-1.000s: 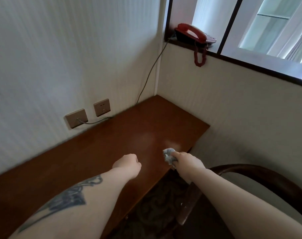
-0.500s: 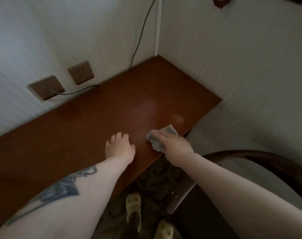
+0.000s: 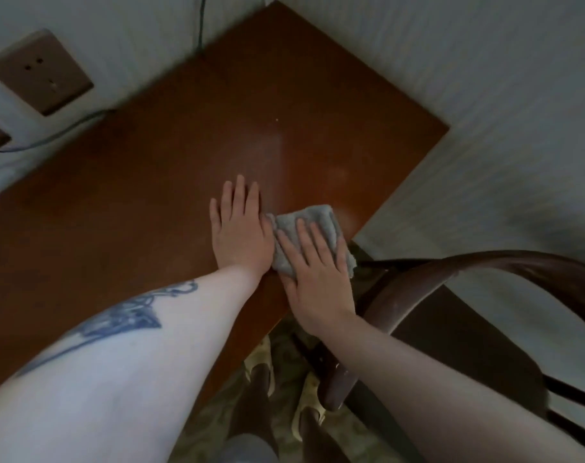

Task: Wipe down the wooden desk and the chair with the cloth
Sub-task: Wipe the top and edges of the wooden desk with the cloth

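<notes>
The brown wooden desk point(image 3: 157, 182) fills a wall corner and runs off to the left. A folded grey cloth point(image 3: 321, 222) lies on it near the front right edge. My right hand point(image 3: 314, 272) presses flat on the cloth with straight fingers. Beside it, my left hand point(image 3: 239, 228) rests flat on the bare desktop, its edge touching the cloth. The dark wooden chair point(image 3: 451, 272) stands to the right of the desk, its curved back rail just under my right forearm.
Two brown wall sockets point(image 3: 40, 75) sit on the left wall, with a cable point(image 3: 60, 135) running along the desk's back edge. White walls close the desk in at the back and right. My feet in pale slippers point(image 3: 304, 406) stand on patterned carpet below.
The view tilted down and closer to the desk. My right hand went from gripping the bunched cloth to pressing it flat. My left hand opened from a fist and settled flat beside the cloth.
</notes>
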The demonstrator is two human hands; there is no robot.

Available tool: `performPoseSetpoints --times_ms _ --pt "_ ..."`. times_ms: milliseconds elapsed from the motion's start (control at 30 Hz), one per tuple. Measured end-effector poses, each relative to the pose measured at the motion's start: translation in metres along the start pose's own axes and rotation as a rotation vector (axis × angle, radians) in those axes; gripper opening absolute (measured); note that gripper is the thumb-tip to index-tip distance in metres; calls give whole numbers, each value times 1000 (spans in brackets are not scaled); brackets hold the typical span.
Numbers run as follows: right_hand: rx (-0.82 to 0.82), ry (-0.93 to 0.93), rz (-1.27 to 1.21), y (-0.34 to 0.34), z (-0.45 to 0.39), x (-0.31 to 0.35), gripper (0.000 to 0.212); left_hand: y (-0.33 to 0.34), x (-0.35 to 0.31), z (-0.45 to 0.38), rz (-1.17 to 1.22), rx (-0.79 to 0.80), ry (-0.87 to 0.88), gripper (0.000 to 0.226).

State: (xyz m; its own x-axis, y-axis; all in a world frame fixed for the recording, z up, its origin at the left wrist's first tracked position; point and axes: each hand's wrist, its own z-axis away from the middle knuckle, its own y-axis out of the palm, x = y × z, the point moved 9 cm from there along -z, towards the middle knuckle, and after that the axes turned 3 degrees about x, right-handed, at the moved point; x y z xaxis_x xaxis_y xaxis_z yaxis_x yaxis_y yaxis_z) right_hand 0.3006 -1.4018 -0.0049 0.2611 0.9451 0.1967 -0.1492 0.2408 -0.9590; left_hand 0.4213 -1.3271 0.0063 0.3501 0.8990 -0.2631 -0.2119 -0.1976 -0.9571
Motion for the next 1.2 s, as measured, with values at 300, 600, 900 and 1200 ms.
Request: performPoseSetpoints --times_ms 300,600,900,1200 --pt "-43 371 3 -27 -38 -77 60 10 7 -19 -9 -10 -76 56" --pt "-71 294 -61 -34 -61 -92 57 9 8 -17 -42 -28 -92 56" --pt "25 -41 14 -42 -105 -81 56 11 9 -18 -30 -45 -91 56" --pt "67 -140 -17 -42 -95 -52 57 0 2 -20 -125 -66 -83 53"
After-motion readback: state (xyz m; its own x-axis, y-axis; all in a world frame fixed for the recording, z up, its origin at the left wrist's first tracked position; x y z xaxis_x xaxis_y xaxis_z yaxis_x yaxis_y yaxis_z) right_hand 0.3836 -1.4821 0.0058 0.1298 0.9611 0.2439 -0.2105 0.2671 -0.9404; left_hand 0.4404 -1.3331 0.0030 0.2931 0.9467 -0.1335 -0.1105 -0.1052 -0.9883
